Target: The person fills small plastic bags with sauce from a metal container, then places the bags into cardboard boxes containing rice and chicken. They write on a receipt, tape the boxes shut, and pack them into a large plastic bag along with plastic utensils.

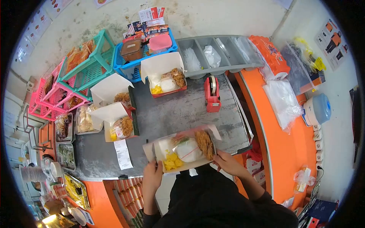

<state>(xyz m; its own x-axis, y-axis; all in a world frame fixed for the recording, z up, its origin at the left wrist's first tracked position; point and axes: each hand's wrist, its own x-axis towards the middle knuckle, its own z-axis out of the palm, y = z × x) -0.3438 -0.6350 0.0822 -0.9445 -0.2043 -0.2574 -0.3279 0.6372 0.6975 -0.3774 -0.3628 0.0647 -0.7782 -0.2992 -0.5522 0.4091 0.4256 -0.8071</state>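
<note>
An open cardboard meal box [186, 167] is held between my two hands over the near edge of the dark table. In it are wrapped white rice [189, 152], yellow scrambled egg [173, 161] on the left and a piece of fried chicken [204, 144] on the right. My left hand [153, 175] grips the box's left front corner. With its fingers closed on the right front corner, my right hand [227, 164] holds the other end. The underside of the box and some fingertips are hidden.
Three open meal boxes [170, 91] with chicken stand further back and left. A receipt [123, 154] lies on the table [171, 117]. The red tape dispenser [212, 95] is at the right, before a grey divided tray [213, 70]. Teal and pink baskets [87, 72] rise at the left.
</note>
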